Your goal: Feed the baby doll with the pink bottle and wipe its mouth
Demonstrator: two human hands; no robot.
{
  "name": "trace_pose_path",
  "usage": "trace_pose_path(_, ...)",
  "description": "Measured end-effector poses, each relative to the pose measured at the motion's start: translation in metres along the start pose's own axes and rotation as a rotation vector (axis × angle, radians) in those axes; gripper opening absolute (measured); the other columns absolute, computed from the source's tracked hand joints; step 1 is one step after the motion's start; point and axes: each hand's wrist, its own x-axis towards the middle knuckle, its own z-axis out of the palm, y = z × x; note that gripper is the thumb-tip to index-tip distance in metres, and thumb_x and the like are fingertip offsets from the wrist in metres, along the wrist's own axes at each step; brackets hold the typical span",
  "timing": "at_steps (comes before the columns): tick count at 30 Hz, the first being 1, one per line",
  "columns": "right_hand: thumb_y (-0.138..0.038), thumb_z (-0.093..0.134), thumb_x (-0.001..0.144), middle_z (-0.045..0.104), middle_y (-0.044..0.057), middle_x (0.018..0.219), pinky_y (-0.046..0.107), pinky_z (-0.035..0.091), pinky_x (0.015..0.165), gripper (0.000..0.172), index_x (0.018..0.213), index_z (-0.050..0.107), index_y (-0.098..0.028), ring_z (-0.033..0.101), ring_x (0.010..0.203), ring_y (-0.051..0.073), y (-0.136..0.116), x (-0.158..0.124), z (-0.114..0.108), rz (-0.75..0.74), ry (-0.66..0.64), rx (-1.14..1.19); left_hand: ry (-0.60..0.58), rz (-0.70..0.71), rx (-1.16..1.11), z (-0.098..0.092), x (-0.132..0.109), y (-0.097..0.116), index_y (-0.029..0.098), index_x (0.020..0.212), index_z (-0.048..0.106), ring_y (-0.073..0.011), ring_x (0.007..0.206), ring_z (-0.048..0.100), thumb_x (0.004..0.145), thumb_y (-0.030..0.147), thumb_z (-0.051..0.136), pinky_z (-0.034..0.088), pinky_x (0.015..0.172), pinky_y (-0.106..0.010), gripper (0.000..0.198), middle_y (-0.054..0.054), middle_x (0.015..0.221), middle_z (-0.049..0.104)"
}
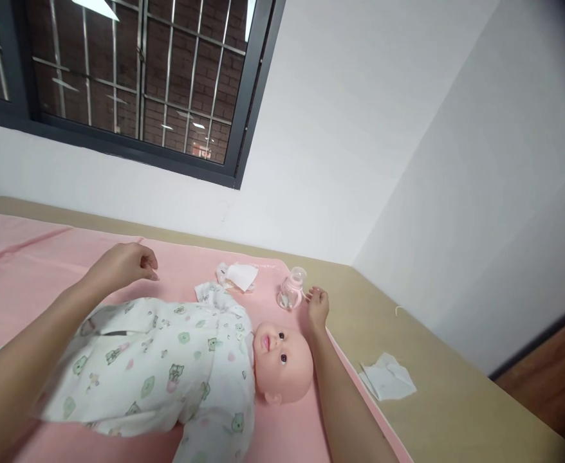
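A baby doll (282, 366) lies on its back on a pink mat (282, 424), its head toward the right. White clothing (166, 360) with a green and pink animal print covers its body. Over the doll's far side hovers my left hand (130, 262), fingers loosely bent, a gap beside the thumb, and nothing visible in it. Past the top of the doll's head is my right hand (318, 308), its fingers half curled and slightly apart. A small clear baby bottle (291, 290) stands just left of those fingers; whether they touch it I cannot tell.
A crumpled white tissue with wrapping (241, 276) lies beyond the doll's arm. Another folded white tissue (389, 378) rests on the wooden tabletop (446, 386) to the right. White walls (340, 128) and a barred window (142, 77) rise behind.
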Motion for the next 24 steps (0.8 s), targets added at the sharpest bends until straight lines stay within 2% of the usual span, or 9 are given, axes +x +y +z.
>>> trace_pose_path(3,-0.061,0.036,0.085,0.057,0.014,0.118,0.037,0.047,0.088,0.056,0.113,0.053,-0.016,0.058,0.101,0.022,-0.027,-0.004,0.005,-0.115,-0.009,-0.038,-0.040,0.010,-0.005,0.008,0.004,-0.002,0.020,0.072,0.064,-0.0230,0.075,0.064,0.075,0.031,0.053,0.041,0.066,-0.031,0.015,-0.001,0.073,0.070)
trace_pose_path(6,-0.057,0.034,0.089,0.048,0.015,0.135,0.041,0.041,0.100,0.057,0.129,0.048,-0.018,0.050,0.120,0.024,-0.052,-0.011,0.012,-0.298,-0.135,-0.098,-0.112,-0.018,-0.023,0.015,0.009,-0.006,0.021,0.078,0.065,-0.0230,0.076,0.065,0.079,0.031,0.046,0.041,0.064,-0.030,0.021,-0.002,0.076,0.071)
trace_pose_path(9,-0.053,0.037,0.090,0.047,0.015,0.137,0.046,0.034,0.108,0.054,0.131,0.048,-0.018,0.042,0.129,0.026,-0.064,-0.018,0.017,-0.395,-0.267,-0.170,-0.143,-0.024,-0.031,0.019,0.012,-0.008,0.021,0.087,0.065,-0.0236,0.075,0.065,0.083,0.038,0.041,0.042,0.063,-0.031,0.029,-0.004,0.080,0.073)
trace_pose_path(12,-0.046,0.043,0.088,0.049,0.015,0.132,0.045,0.034,0.109,0.048,0.126,0.050,-0.017,0.044,0.127,0.025,-0.066,-0.021,0.018,-0.432,-0.282,-0.228,-0.174,-0.027,-0.025,0.020,0.012,-0.007,0.021,0.089,0.065,-0.0255,0.079,0.066,0.083,0.039,0.039,0.042,0.065,-0.033,0.032,-0.006,0.085,0.073)
trace_pose_path(16,-0.042,0.049,0.081,0.049,0.016,0.128,0.043,0.042,0.100,0.050,0.124,0.050,-0.016,0.052,0.116,0.026,-0.071,-0.020,0.014,-0.381,-0.240,-0.276,-0.206,-0.026,0.001,0.019,0.009,-0.003,0.021,0.091,0.066,-0.0272,0.086,0.066,0.080,0.037,0.040,0.044,0.069,-0.034,0.033,-0.008,0.092,0.073)
trace_pose_path(20,-0.041,0.058,0.071,0.057,0.015,0.120,0.043,0.045,0.094,0.062,0.127,0.047,-0.016,0.057,0.106,0.028,-0.085,-0.014,0.008,-0.166,-0.292,-0.359,-0.208,-0.002,0.043,0.018,0.008,0.000,0.021,0.094,0.066,-0.0286,0.092,0.064,0.079,0.040,0.039,0.044,0.073,-0.035,0.036,-0.010,0.105,0.071)
trace_pose_path(24,-0.038,0.063,0.065,0.064,0.009,0.104,0.041,0.046,0.088,0.052,0.113,0.054,-0.019,0.060,0.097,0.026,-0.102,-0.010,0.001,-0.053,-0.369,-0.372,-0.189,0.035,0.049,0.019,0.007,0.001,0.022,0.093,0.067,-0.0288,0.092,0.064,0.079,0.044,0.037,0.045,0.074,-0.037,0.039,-0.009,0.107,0.070)
